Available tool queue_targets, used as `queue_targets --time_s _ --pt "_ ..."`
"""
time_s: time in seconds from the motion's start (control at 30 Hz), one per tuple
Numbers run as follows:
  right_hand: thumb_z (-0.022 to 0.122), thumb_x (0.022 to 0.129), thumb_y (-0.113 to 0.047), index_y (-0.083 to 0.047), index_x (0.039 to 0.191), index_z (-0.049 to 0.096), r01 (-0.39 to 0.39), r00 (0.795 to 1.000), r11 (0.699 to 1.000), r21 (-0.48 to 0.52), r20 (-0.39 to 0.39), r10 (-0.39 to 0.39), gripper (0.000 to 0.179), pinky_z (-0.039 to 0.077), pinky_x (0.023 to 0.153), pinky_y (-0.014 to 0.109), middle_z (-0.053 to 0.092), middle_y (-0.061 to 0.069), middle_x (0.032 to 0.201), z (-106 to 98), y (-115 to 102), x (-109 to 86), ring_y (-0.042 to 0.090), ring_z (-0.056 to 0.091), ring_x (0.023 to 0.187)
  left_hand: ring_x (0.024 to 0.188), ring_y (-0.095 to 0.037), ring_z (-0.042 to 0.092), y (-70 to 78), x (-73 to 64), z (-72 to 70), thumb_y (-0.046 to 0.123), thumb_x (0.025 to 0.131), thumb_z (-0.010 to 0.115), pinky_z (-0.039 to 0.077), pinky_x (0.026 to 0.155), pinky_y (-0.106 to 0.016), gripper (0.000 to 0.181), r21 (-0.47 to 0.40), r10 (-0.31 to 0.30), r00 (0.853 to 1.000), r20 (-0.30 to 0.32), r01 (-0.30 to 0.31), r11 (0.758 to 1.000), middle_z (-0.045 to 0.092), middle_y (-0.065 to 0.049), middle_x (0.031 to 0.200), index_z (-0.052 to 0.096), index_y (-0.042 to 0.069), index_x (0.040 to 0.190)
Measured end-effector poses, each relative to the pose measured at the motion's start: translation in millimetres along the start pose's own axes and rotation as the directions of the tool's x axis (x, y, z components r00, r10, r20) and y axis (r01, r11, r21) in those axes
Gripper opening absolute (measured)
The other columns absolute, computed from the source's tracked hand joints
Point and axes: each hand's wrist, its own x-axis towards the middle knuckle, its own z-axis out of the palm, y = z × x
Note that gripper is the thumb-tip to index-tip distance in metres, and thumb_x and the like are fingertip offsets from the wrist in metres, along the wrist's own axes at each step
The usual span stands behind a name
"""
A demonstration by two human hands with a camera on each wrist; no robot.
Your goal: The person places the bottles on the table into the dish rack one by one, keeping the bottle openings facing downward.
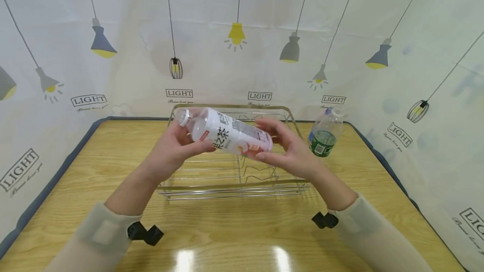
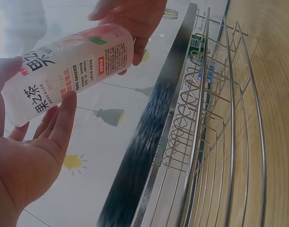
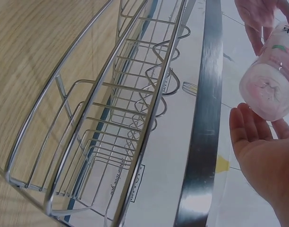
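A clear plastic drink bottle (image 1: 230,133) with a white and pink wrap label is held in the air above a wire rack, tilted, its neck to the left and its base lower right. My left hand (image 1: 172,150) grips it around the shoulder end, thumb across the front of the label. At the base end, my right hand (image 1: 293,152) holds it between thumb and fingers. The right wrist view shows the bottle's round base (image 3: 267,92) close to the right fingers. Below both hands, the metal wire dish rack (image 1: 234,187) stands on the wooden table.
To the right of the rack stands a clear bottle with a green label (image 1: 323,142), and a blue-labelled bottle (image 1: 312,132) is partly hidden behind it. Lamp-printed cloth (image 1: 211,70) encloses the back and sides of the table (image 1: 227,230).
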Motion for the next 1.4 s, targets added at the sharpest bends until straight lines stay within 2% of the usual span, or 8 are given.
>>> queue_targets --time_s 0.2,0.53,0.8,1.03,1.13,1.23,1.3,1.4 --pt "0.083 0.097 -0.007 -0.011 0.163 0.045 -0.033 0.999 0.999 0.023 0.008 0.033 0.077 0.055 0.102 0.029 0.054 0.01 0.158 1 0 -1.1 0.029 0.063 0.126 0.127 -0.018 0.069 -2.8 -1.9 -1.9 -0.011 0.101 0.065 0.063 0.1 -0.034 0.067 -0.033 0.015 1.0 0.006 -0.015 0.999 0.061 -0.005 0.147 0.043 0.022 0.155" --pt "0.081 0.099 -0.006 -0.014 0.158 0.052 -0.021 1.0 0.999 0.029 -0.012 0.021 0.066 0.059 0.089 0.029 0.059 0.01 0.148 2 3 -1.9 0.029 0.064 0.119 0.127 -0.02 0.07 -6.7 -4.2 -5.4 -0.013 0.1 0.065 0.064 0.101 -0.039 0.068 -0.032 0.05 0.999 0.019 -0.049 0.998 0.059 -0.006 0.15 0.043 0.021 0.156" --pt "0.08 0.097 0.001 -0.01 0.157 0.053 0.043 0.998 0.999 0.006 -0.056 -0.043 0.067 0.055 0.092 0.027 0.059 0.01 0.147 -3 2 -3.5 0.024 0.063 0.116 0.125 -0.021 0.07 -7.2 -8.0 -9.7 -0.012 0.098 0.069 0.064 0.098 -0.035 0.071 -0.005 0.0 1.0 -0.01 0.0 1.0 0.052 -0.008 0.152 0.049 0.026 0.155" --pt "0.08 0.095 0.004 -0.008 0.157 0.054 0.071 0.993 0.997 -0.024 -0.091 -0.073 0.068 0.054 0.102 0.023 0.058 0.01 0.148 -8 2 -5.1 0.019 0.062 0.12 0.128 -0.022 0.065 -5.1 -6.9 -19.8 -0.013 0.097 0.069 0.065 0.093 -0.032 0.073 0.123 0.072 0.997 -0.018 -0.07 0.99 0.051 -0.012 0.152 0.052 0.025 0.157" --pt "0.081 0.094 0.005 -0.008 0.156 0.055 0.081 0.992 0.996 -0.033 -0.098 -0.084 0.069 0.054 0.102 0.022 0.057 0.01 0.15 -9 2 -5.2 0.018 0.061 0.121 0.134 -0.023 0.061 1.0 -4.5 -21.4 0.002 0.096 0.081 0.061 0.099 -0.033 0.073 0.351 0.075 0.996 -0.039 -0.057 0.935 0.055 -0.005 0.156 0.055 0.029 0.159" --pt "0.081 0.093 0.007 -0.007 0.156 0.056 0.109 0.989 0.993 -0.045 -0.099 -0.113 0.069 0.054 0.103 0.022 0.056 0.011 0.151 -8 2 -3.7 0.017 0.061 0.123 0.134 -0.023 0.06 8.2 -0.5 -18.8 0.02 0.093 0.091 0.056 0.104 -0.042 0.072 0.573 0.076 0.997 -0.031 -0.045 0.819 0.058 0.003 0.156 0.06 0.033 0.157" --pt "0.081 0.092 0.008 -0.005 0.155 0.056 0.141 0.985 0.988 -0.057 -0.093 -0.146 0.069 0.055 0.105 0.024 0.056 0.012 0.151 -7 3 -2.0 0.018 0.06 0.126 0.132 -0.023 0.06 12.2 2.8 -15.1 0.027 0.09 0.093 0.054 0.105 -0.049 0.07 0.655 0.079 0.997 -0.003 -0.057 0.753 0.06 0.003 0.153 0.065 0.032 0.154" --pt "0.082 0.092 0.008 -0.002 0.154 0.056 0.176 0.98 0.982 -0.073 -0.085 -0.182 0.069 0.055 0.108 0.026 0.056 0.013 0.15 -6 2 -0.3 0.018 0.058 0.13 0.128 -0.025 0.06 16.2 6.3 -9.0 0.027 0.089 0.095 0.056 0.1 -0.051 0.067 0.713 0.076 0.995 0.058 -0.094 0.695 0.064 -0.001 0.149 0.069 0.026 0.151"
